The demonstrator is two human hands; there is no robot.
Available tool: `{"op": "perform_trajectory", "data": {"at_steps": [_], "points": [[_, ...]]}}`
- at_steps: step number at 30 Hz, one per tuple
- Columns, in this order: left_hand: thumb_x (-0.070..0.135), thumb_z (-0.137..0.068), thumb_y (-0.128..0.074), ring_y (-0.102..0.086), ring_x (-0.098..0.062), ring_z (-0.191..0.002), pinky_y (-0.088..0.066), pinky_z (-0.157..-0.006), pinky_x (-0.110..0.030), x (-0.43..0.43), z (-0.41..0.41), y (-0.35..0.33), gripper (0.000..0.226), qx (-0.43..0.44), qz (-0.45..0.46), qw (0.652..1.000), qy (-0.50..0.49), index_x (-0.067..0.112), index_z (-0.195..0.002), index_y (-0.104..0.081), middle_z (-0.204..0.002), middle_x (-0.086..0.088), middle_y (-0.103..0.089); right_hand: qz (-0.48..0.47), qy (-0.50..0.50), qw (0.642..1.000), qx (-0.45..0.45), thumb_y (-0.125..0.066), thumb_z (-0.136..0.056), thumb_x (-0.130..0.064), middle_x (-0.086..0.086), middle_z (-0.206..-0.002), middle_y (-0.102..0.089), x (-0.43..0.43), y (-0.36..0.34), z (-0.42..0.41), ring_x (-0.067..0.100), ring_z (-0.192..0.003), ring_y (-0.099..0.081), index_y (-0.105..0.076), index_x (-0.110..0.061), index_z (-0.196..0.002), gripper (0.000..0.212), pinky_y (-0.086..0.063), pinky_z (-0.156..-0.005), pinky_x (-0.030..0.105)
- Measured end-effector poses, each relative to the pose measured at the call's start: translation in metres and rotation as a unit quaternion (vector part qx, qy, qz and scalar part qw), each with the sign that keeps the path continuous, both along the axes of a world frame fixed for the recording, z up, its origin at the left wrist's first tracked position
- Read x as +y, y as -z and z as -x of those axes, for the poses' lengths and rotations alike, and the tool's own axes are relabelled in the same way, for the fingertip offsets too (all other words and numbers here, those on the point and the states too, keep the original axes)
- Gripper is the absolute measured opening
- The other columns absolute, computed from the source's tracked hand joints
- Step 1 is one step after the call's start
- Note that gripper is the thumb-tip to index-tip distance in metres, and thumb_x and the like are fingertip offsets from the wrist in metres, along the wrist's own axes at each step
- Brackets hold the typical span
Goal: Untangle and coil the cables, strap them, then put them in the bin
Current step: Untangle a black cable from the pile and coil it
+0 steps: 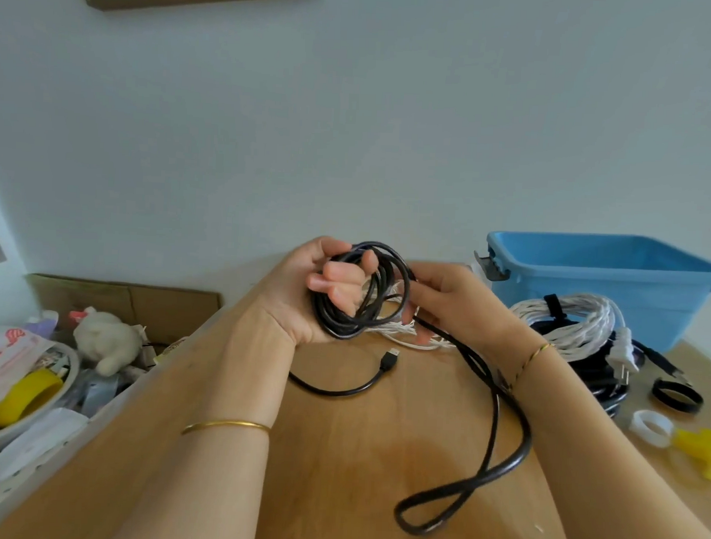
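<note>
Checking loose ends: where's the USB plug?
Head view, centre: the USB plug lies on the table, just below the left hand holding the black coil.

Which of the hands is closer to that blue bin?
Right. The right hand is just left of the blue bin, pinching the black cable; the left hand is farther left, gripping its coiled part.

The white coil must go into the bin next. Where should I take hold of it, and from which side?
Probably at the black strap on the white coil, coming from above: the strap binds all loops together there, its top is free, and the blue bin stands close behind.
</note>
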State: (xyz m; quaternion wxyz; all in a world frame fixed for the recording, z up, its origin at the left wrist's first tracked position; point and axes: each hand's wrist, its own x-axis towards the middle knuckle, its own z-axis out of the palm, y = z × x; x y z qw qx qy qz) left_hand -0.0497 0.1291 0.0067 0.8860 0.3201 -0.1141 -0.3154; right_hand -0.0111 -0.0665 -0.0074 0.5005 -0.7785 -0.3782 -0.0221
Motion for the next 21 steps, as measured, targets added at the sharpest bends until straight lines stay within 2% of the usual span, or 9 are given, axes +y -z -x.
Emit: {"op": "perform_trajectory", "data": {"at_steps": [3, 6, 10, 12, 13, 15, 17, 19, 21], "points": [[0.004, -0.08, -0.052, -0.056, -0.019, -0.039, -0.053, -0.05, -0.03, 0.0, 0.007, -0.009, 0.02, -0.007, 0.041, 0.997, -0.067, -0.01, -0.091, -0.06, -0.052, -0.009, -0.059, 0.037, 0.001, 0.998, 0.043, -0.046, -0.097, -0.008, 0.007, -0.065, -0.062, 0.003, 0.008, -0.003, 0.023, -0.046, -0.055, -0.059, -0.028, -0.082, 0.028, -0.045, -0.051, 0.029], [0.008, -0.081, -0.051, -0.048, -0.006, -0.036, -0.052, -0.049, -0.019, -0.007, 0.013, -0.017, 0.018, -0.022, 0.072, 0.963, -0.258, -0.006, -0.091, -0.057, -0.049, 0.001, -0.053, 0.131, -0.008, 0.989, 0.061, -0.046, -0.095, -0.006, 0.005, -0.067, -0.063, 0.009, 0.011, 0.0, 0.014, -0.044, -0.056, -0.059, -0.018, -0.11, 0.023, -0.047, -0.053, 0.019], [0.016, -0.097, -0.042, -0.054, -0.01, -0.052, -0.059, -0.073, -0.033, 0.0, 0.013, -0.022, 0.032, -0.123, 0.131, 0.919, -0.351, -0.009, -0.117, -0.045, -0.065, -0.002, -0.055, 0.303, -0.034, 0.951, 0.046, -0.047, -0.094, -0.011, 0.008, -0.075, -0.068, 0.017, 0.013, 0.01, 0.01, -0.048, -0.057, -0.058, -0.011, -0.117, 0.025, -0.05, -0.061, 0.011], [0.012, -0.098, -0.04, -0.059, -0.012, -0.061, -0.058, -0.08, -0.044, 0.001, 0.012, -0.021, 0.021, -0.164, 0.108, 0.908, -0.37, -0.003, -0.113, -0.044, -0.072, -0.006, -0.057, 0.338, -0.059, 0.939, 0.027, -0.048, -0.095, -0.015, 0.015, -0.08, -0.069, 0.025, 0.011, 0.018, 0.002, -0.043, -0.053, -0.06, -0.01, -0.115, 0.024, -0.043, -0.059, 0.006], [0.009, -0.099, -0.04, -0.061, -0.013, -0.063, -0.057, -0.081, -0.047, -0.002, 0.011, -0.021, 0.012, -0.173, 0.079, 0.9, -0.392, 0.001, -0.102, -0.047, -0.073, -0.007, -0.059, 0.344, -0.068, 0.936, 0.016, -0.048, -0.096, -0.016, 0.016, -0.078, -0.068, 0.029, 0.008, 0.022, 0.0, -0.04, -0.05, -0.061, -0.009, -0.113, 0.023, -0.04, -0.057, 0.005], [0.004, -0.099, -0.039, -0.062, -0.013, -0.063, -0.055, -0.085, -0.047, -0.015, 0.009, -0.017, 0.019, -0.179, -0.014, 0.875, -0.449, 0.004, -0.084, -0.05, -0.068, -0.006, -0.061, 0.357, -0.078, 0.931, -0.008, -0.048, -0.095, -0.016, 0.012, -0.07, -0.064, 0.035, 0.001, 0.03, 0.0, -0.036, -0.047, -0.063, -0.007, -0.109, 0.022, -0.038, -0.053, 0.003], [0.0, -0.099, -0.039, -0.061, -0.015, -0.068, -0.052, -0.089, -0.043, -0.026, 0.006, -0.011, 0.026, -0.217, -0.144, 0.833, -0.488, 0.004, -0.078, -0.053, -0.068, -0.005, -0.062, 0.367, -0.063, 0.928, -0.027, -0.048, -0.092, -0.014, 0.006, -0.064, -0.062, 0.034, -0.008, 0.033, 0.007, -0.036, -0.047, -0.064, -0.003, -0.101, 0.021, -0.042, -0.049, 0.009], [0.003, -0.1, -0.041, -0.062, -0.015, -0.076, -0.051, -0.088, -0.033, -0.031, 0.005, -0.006, 0.026, -0.273, -0.333, 0.748, -0.505, 0.007, -0.079, -0.057, -0.073, -0.003, -0.064, 0.363, -0.023, 0.931, -0.039, -0.048, -0.089, -0.009, 0.005, -0.064, -0.062, 0.026, -0.019, 0.034, 0.012, -0.038, -0.048, -0.064, -0.003, -0.095, 0.018, -0.046, -0.049, 0.019], [0.01, -0.098, -0.045, -0.062, -0.007, -0.08, -0.049, -0.08, -0.023, -0.03, 0.005, -0.004, 0.017, -0.321, -0.507, 0.633, -0.489, 0.007, -0.088, -0.058, -0.077, 0.001, -0.066, 0.34, 0.011, 0.939, -0.06, -0.047, -0.086, -0.008, 0.01, -0.069, -0.064, 0.018, -0.028, 0.035, 0.014, -0.043, -0.05, -0.064, -0.002, -0.092, 0.018, -0.047, -0.051, 0.025]]}}
